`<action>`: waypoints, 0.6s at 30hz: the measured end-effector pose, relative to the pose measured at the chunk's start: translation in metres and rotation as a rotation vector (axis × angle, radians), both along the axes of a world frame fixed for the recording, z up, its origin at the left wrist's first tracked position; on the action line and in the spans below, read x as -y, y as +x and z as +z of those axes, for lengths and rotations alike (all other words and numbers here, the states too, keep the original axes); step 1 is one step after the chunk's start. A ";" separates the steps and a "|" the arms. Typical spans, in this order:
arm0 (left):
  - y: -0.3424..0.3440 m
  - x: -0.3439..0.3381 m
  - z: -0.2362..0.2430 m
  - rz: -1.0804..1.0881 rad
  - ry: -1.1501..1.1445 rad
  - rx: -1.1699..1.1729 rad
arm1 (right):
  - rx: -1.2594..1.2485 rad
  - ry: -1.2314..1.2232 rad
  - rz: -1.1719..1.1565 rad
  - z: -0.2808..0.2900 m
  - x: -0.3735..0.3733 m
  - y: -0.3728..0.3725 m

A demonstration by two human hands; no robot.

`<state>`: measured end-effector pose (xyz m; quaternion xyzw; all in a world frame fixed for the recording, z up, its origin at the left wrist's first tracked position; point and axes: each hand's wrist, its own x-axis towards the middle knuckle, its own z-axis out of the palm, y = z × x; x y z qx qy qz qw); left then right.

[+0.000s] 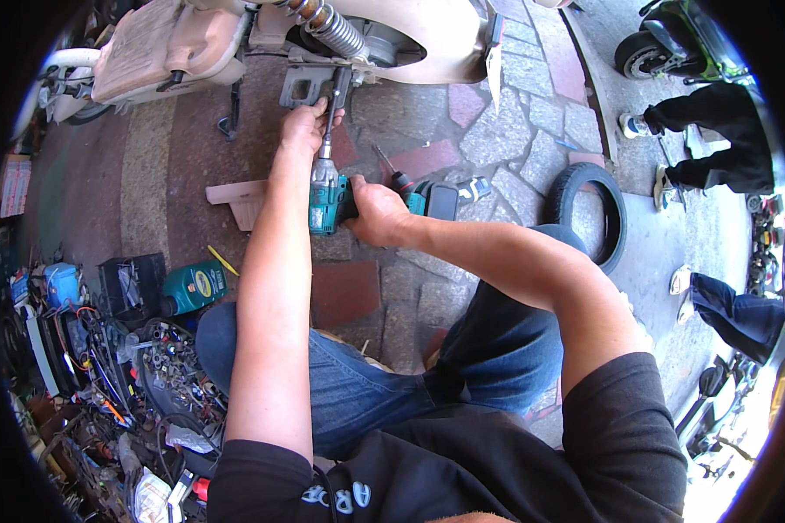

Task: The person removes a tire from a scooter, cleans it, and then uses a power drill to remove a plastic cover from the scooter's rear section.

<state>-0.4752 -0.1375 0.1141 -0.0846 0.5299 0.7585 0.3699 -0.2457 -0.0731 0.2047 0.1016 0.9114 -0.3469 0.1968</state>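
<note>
My right hand [380,213] is closed round the handle of a teal cordless impact wrench [324,207]. A long socket extension [330,131] runs from its nose up to a grey metal bracket [303,85] under the pale scooter [410,35]. My left hand [303,131] is closed at the bracket's lower edge, thumb on top, with fingertips showing beyond the extension; its exact grip is partly hidden. Just past my right hand, a second power tool [400,181] with a thin bit lies on the paving, partly covered.
A loose black tyre [617,218] lies at right, near two people's legs [706,144]. A pale plastic panel [235,202] is left of the wrench. At lower left are a teal oil bottle [196,288], a black bin [133,286] and piled parts [161,366]. A rusty shock spring [327,26] hangs above the bracket.
</note>
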 end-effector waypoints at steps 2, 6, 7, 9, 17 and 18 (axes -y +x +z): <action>0.001 -0.001 0.000 0.002 0.042 0.022 | -0.006 -0.022 -0.049 0.000 0.003 0.003; 0.006 -0.005 -0.001 0.044 0.073 0.023 | -0.001 0.016 -0.081 -0.002 0.006 0.006; 0.007 -0.006 -0.002 0.062 0.053 0.026 | 0.006 0.029 -0.081 -0.003 0.006 0.006; 0.008 -0.008 -0.003 0.064 0.070 0.030 | -0.003 0.041 -0.075 -0.005 0.004 0.006; 0.000 -0.005 -0.003 0.022 0.048 -0.013 | -0.063 0.008 -0.083 -0.009 0.003 -0.001; -0.001 -0.005 -0.003 0.014 0.046 -0.020 | -0.062 0.008 -0.081 -0.009 0.003 -0.002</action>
